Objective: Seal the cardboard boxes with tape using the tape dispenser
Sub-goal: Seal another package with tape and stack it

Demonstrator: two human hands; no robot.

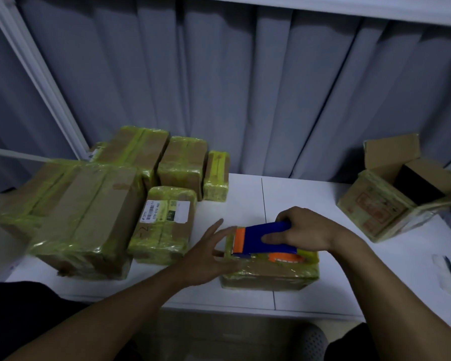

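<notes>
One taped box [268, 276] under tape dispenser [264, 237] in right grip [306, 227]; left grip [208, 256] wide, empty.

glossy taped cardboard box [268, 276], plastic dispenser [261, 237]

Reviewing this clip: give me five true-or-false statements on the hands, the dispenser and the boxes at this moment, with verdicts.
1. The right hand grips the blue and orange tape dispenser. True.
2. The dispenser lies on the bare table. False: it sits on top of the small taped box in front of the person.
3. The left hand is clenched in a fist. False: its fingers are straight and spread, at the left end of that box.
4. The open box at the far right has its flaps up. True.
5. The pile of taped boxes stands to the right of the dispenser. False: it stands to the left.
</notes>
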